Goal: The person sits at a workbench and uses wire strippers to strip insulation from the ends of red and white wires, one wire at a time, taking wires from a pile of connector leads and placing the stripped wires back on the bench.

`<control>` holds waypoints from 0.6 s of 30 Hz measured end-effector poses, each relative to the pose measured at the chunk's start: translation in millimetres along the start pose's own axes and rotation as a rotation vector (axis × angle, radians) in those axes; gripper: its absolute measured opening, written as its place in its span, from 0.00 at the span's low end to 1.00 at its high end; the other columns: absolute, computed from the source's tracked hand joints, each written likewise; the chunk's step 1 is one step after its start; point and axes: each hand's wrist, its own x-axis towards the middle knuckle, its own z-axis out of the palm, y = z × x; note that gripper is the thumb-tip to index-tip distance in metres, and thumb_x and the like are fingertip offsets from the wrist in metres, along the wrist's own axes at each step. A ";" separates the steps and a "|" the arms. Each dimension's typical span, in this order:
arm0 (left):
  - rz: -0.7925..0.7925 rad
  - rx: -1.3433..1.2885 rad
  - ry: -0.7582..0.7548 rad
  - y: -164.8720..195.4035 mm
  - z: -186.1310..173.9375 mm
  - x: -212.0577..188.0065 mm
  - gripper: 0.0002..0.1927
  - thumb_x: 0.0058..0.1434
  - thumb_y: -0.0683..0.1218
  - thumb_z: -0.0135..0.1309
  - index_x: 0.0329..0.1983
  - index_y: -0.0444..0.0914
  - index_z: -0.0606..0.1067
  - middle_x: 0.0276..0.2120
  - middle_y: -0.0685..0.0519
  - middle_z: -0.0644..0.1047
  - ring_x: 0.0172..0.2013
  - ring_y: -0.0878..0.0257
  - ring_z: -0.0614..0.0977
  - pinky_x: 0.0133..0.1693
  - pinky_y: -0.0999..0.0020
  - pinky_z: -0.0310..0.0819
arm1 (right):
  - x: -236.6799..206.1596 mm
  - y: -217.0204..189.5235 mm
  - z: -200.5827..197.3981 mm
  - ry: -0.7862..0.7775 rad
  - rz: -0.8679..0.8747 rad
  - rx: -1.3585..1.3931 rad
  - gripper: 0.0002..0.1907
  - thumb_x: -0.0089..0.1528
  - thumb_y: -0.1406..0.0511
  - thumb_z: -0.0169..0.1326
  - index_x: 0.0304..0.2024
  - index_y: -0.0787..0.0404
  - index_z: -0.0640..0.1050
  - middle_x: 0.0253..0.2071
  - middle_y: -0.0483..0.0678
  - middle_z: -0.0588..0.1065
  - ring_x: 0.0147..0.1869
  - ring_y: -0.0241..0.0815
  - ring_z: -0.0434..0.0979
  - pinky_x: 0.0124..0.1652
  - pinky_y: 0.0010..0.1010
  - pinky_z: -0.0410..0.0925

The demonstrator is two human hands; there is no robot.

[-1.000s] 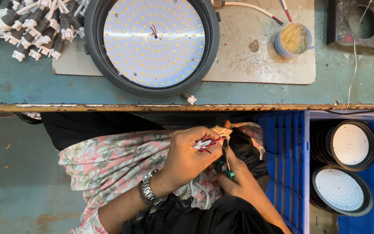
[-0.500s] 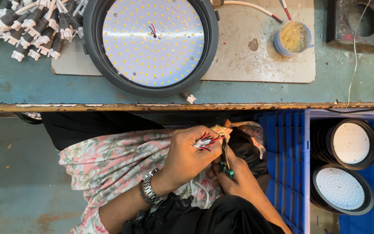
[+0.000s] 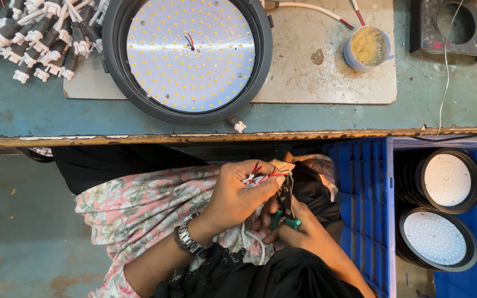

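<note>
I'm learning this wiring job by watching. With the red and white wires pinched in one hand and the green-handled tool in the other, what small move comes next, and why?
Probably a squeeze of the green-handled pliers onto the wire ends. The left hand pinches the red and white wires with their tips sticking out, and the right hand holds the tool's tip right beside them, so only a short closing move seems left.

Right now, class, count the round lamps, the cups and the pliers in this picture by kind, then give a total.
Round lamps: 3 (one on the bench, two in the blue crate)
Cups: 1
Pliers: 1
Total: 5
</note>
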 end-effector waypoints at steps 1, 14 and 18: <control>-0.015 -0.046 -0.027 1.2 -0.5 0.0 0.10 0.68 0.43 0.55 0.41 0.28 0.78 0.21 0.51 0.78 0.16 0.69 0.76 0.15 0.74 0.67 | -1.8 -1.5 0.3 -0.008 0.019 0.053 0.21 0.53 0.81 0.42 0.48 0.64 0.68 0.38 0.52 0.73 0.49 0.48 0.81 0.41 0.34 0.75; 0.115 0.014 0.007 4.4 6.2 -1.8 0.07 0.70 0.41 0.48 0.43 0.31 0.73 0.21 0.51 0.78 0.14 0.69 0.76 0.15 0.74 0.65 | -7.0 0.7 -9.1 -0.043 0.073 0.269 0.30 0.47 0.78 0.39 0.54 0.61 0.66 0.44 0.56 0.74 0.46 0.54 0.80 0.43 0.37 0.76; 0.351 0.285 0.047 5.7 8.5 -3.9 0.06 0.69 0.38 0.46 0.47 0.33 0.70 0.21 0.54 0.76 0.18 0.70 0.77 0.20 0.74 0.67 | -3.2 3.4 -7.2 0.008 0.074 0.078 0.31 0.48 0.77 0.41 0.56 0.65 0.68 0.43 0.56 0.76 0.44 0.46 0.82 0.41 0.35 0.76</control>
